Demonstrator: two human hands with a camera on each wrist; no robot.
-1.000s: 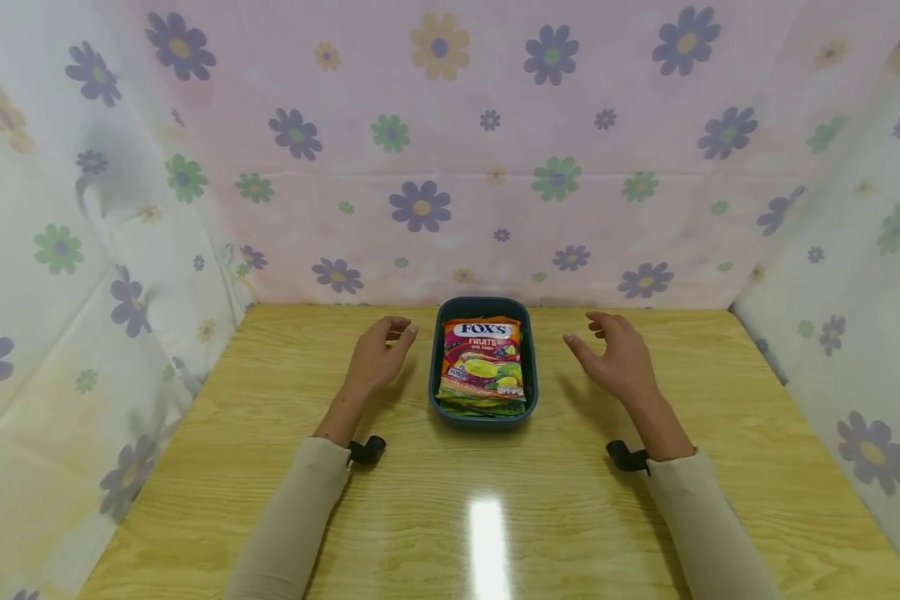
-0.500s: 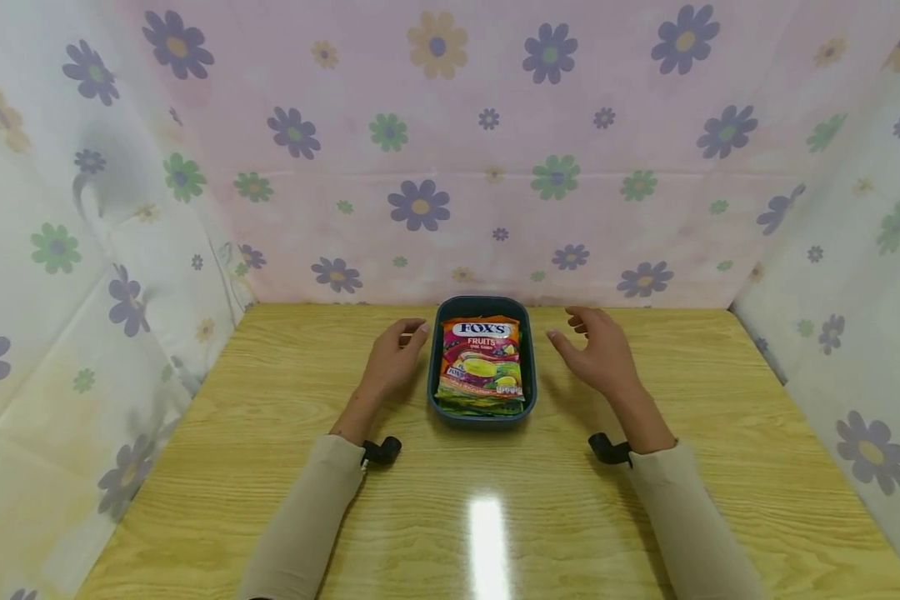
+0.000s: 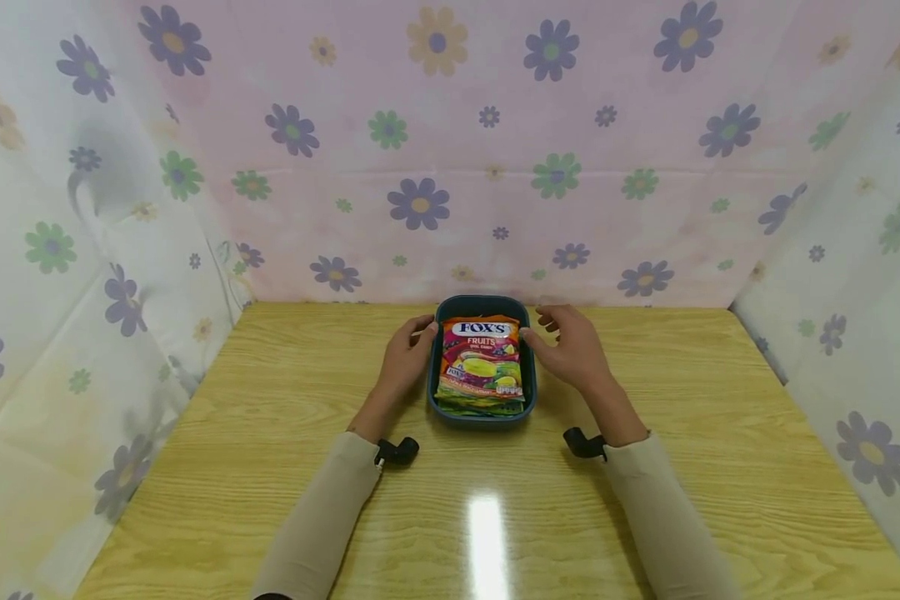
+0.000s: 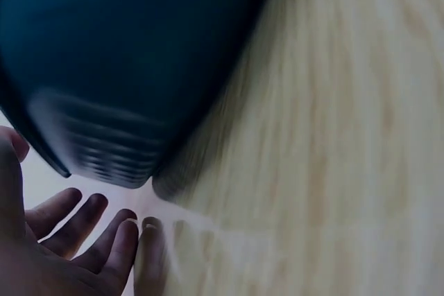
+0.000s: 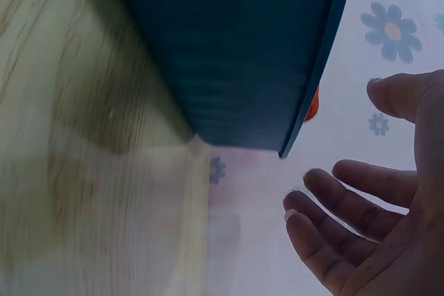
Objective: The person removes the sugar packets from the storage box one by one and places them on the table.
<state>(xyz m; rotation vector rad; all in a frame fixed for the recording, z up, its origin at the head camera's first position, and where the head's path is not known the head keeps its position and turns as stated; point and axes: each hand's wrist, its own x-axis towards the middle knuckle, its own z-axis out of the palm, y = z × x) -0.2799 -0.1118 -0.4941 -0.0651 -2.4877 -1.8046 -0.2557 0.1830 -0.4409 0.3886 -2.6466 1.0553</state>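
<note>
A dark teal plastic basket (image 3: 482,422) stands on the wooden table near its back edge. Inside it lies a stack of candy bags, the top one a red and orange Fox's Fruits candy bag (image 3: 482,358). My left hand (image 3: 407,354) is at the basket's left side, its thumb tip right by the rim. On the opposite side is my right hand (image 3: 572,346), thumb toward the right rim, fingers relaxed and spread. In the right wrist view a gap shows between the fingers (image 5: 333,199) and the basket wall (image 5: 229,53). Neither hand grips anything.
A pale flowered curtain (image 3: 480,242) hangs right behind the table (image 3: 270,392) and along both sides. Black wrist mounts (image 3: 399,451) sit at the sleeve cuffs. A bright light reflection lies on the tabletop in front of the basket.
Both hands have moved inward toward the basket, the left hand rightward and the right hand leftward. The basket and its candy bags have stayed in place.
</note>
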